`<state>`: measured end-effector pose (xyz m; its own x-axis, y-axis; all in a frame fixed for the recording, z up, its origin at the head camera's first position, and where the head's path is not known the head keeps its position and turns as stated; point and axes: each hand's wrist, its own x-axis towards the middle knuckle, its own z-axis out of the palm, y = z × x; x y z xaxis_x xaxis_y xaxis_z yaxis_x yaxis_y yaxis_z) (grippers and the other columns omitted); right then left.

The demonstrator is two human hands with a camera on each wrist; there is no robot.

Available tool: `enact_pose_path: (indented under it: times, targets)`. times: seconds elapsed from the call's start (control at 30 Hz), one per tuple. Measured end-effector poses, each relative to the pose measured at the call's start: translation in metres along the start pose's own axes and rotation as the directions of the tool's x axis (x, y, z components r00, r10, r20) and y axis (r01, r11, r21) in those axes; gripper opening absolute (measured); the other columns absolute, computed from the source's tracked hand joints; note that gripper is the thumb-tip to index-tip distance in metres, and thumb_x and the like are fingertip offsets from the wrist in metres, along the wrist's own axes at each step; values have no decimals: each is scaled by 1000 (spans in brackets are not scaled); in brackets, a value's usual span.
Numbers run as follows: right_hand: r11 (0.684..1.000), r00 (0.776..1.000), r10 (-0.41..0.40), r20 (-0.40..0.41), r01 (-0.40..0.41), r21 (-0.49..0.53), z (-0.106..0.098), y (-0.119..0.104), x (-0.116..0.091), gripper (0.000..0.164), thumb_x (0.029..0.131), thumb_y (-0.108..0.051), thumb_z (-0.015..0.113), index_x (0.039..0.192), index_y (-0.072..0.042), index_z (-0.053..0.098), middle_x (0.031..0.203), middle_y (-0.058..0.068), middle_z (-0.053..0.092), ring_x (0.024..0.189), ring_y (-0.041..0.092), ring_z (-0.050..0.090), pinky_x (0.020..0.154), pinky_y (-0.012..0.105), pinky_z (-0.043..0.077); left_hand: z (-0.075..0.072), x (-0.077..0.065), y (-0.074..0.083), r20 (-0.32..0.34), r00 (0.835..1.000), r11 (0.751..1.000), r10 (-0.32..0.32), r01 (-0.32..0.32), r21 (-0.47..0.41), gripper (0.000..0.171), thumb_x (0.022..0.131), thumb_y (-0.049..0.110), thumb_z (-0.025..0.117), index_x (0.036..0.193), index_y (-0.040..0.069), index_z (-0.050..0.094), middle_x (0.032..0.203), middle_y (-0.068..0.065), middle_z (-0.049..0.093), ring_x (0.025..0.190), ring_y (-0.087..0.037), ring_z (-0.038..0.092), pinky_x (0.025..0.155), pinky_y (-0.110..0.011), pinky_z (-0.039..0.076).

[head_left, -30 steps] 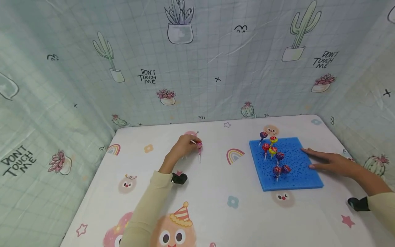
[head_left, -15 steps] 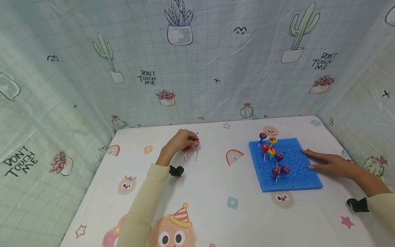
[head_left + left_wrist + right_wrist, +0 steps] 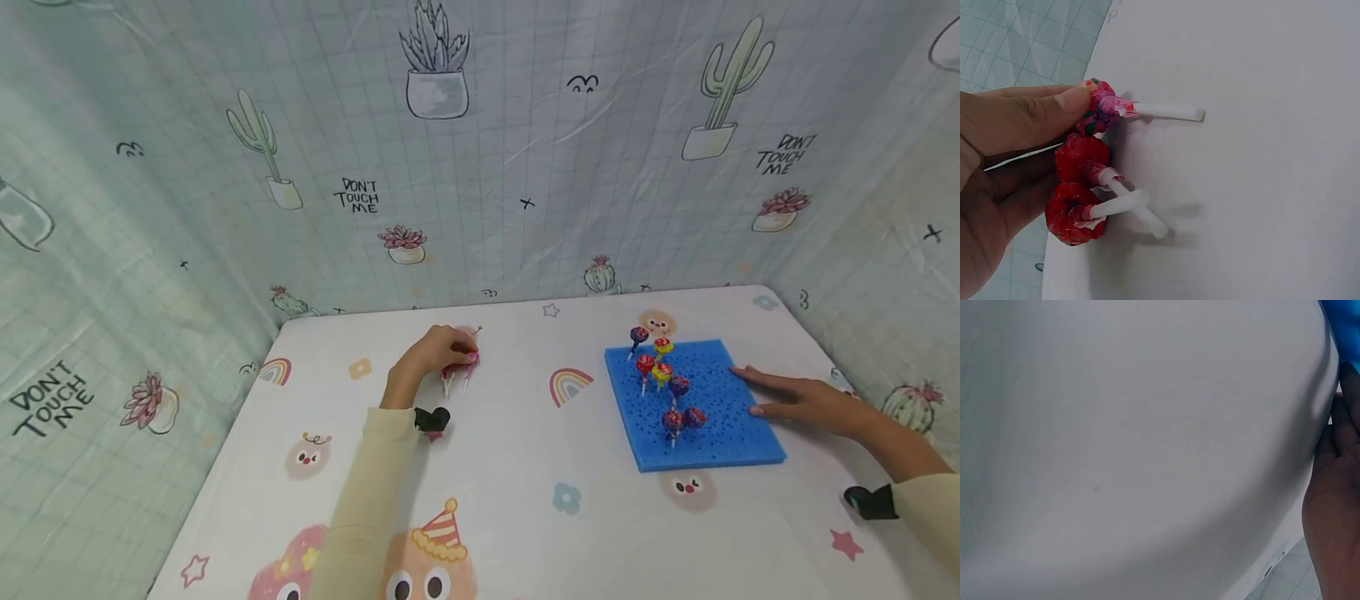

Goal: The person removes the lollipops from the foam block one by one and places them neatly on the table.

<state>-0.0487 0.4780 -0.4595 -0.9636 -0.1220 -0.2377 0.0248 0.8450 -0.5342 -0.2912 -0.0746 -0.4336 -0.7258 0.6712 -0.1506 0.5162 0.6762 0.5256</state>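
Pink lollipop [image 3: 1106, 107] sits pinched in left hand [image 3: 431, 352]; right hand [image 3: 810, 402], outstretched, touches blue board [image 3: 723, 425]

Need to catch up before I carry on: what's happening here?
A person's left hand pinches a pink-wrapped lollipop by its head. Two red lollipops are right beside it; whether that hand holds them too is unclear. The right hand rests at the right-hand edge of a blue board, and seven lollipops are set on it, mostly toward its left side.
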Motion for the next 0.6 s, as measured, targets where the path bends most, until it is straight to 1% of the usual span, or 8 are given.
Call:
enact_pose_path:
  times: [0.1,0.17,0.37,0.47,0.53,0.6]
  targets:
    - [1000,1000,9,1,-9,9,2,-1,-1,79,96,-36,70,159,-9,30,155,40,26,137,68,21,97,84,23,3,0,-1,-7,1000,1000,4,-4,17,14,97,18,71,107,11,78,104,-2,74,86,-14,56,80,-28,48]
    - [1000,1000,9,2,-9,12,3,-1,-2,80,96,-36,70,159,-8,29,154,40,25,136,68,21,97,84,23,4,-1,0,-12,1000,1000,1,-1,18,15,97,18,70,107,10,78,104,-2,74,86,-15,57,80,-29,48]
    - [1000,1000,-10,-1,10,5,5,2,-4,78,96,-35,70,158,-10,32,153,40,28,135,68,25,96,84,25,5,-3,3,-14,1000,1000,-23,23,-1,15,97,19,72,106,10,78,99,-1,73,79,-13,54,72,-26,45]
    - [1000,1000,-23,-2,23,-11,3,3,-4,78,96,-35,71,158,-10,32,152,40,30,135,67,27,96,84,27,5,-4,5,-11,999,999,-43,43,-3,16,97,18,71,109,9,77,95,-3,71,75,-13,53,70,-26,45]
    - [999,999,-34,-6,34,-12,1,1,-2,78,95,-34,71,158,-9,33,152,39,31,135,66,28,97,83,27,4,-6,7,-20,998,998,-61,61,-12,20,98,17,70,114,7,75,98,-4,71,75,-13,56,72,-27,48]
    - [999,999,-44,-3,44,-8,-3,-1,1,77,95,-33,71,157,-7,33,153,39,32,136,65,27,98,82,27,2,-9,10,-45,996,997,-78,77,-32,24,99,16,68,120,5,72,105,-7,72,81,-15,60,80,-29,52]
